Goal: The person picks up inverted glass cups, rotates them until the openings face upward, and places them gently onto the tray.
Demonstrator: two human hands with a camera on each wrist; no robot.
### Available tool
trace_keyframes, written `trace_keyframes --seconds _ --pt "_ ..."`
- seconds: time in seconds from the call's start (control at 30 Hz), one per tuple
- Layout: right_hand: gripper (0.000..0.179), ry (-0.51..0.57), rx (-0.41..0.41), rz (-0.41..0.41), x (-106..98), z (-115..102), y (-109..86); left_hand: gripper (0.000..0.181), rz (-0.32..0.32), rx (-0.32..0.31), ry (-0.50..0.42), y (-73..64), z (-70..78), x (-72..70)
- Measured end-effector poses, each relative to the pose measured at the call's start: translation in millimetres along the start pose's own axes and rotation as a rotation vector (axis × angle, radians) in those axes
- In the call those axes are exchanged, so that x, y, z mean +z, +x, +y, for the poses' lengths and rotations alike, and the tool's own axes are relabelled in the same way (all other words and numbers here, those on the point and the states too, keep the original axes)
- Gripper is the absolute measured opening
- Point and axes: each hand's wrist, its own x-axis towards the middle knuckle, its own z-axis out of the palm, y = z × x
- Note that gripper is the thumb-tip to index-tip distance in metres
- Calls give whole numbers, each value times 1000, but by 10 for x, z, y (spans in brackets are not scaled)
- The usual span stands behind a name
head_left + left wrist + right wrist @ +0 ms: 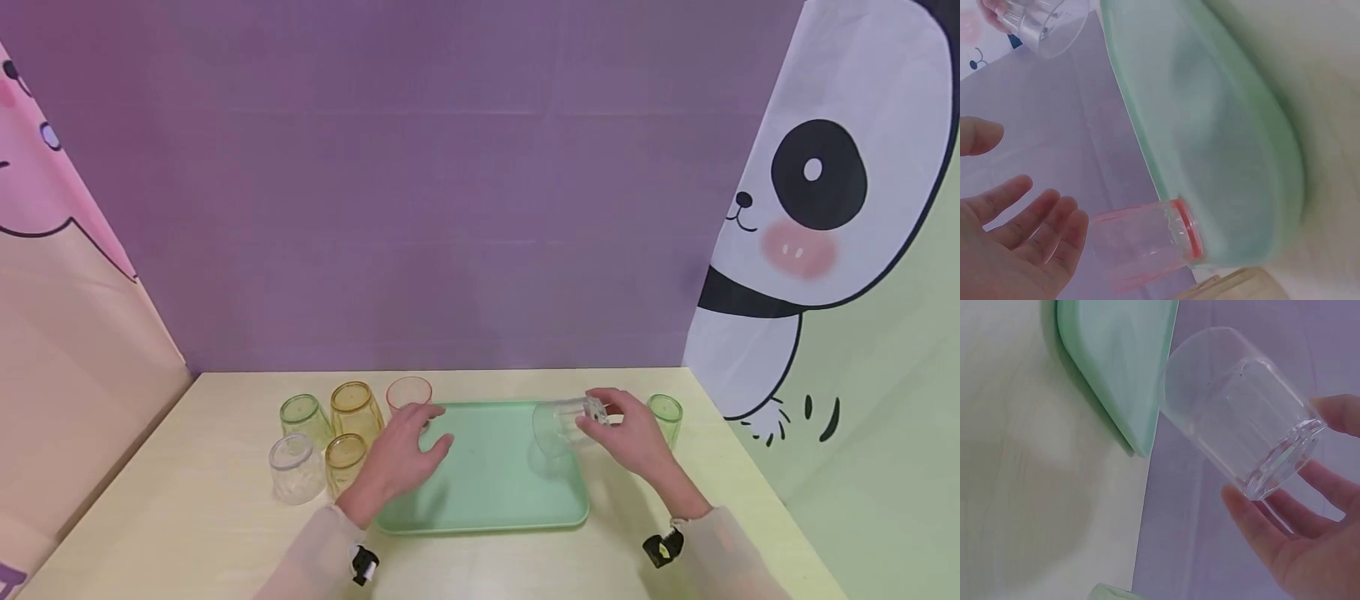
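Cup (561,425): clear, tipped sideways — mouth left
Right hand (633,433): fingers hold its bottom
Left hand (402,452): fingers wide

light was soft and even, leaving faint, blurry shadows on the table (187,542) and green tray (495,492); the wrist views looked hazier.

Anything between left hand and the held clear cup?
In the head view, only a bare stretch of green tray shows between left hand and held clear cup.
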Motion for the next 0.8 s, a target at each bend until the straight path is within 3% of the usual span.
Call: trace_keyframes --seconds 0.27,0.57,0.8 --pt "45 126 18 -12 70 57 -36 41 55 1 -175 -71 -21 54" --pt "44 303 52 -60 132 -18 -100 38 79 -31 -287 -113 -40 99" --pt "42 361 64 -66 189 -81 -138 38 78 -35 -371 -141 -5 107"
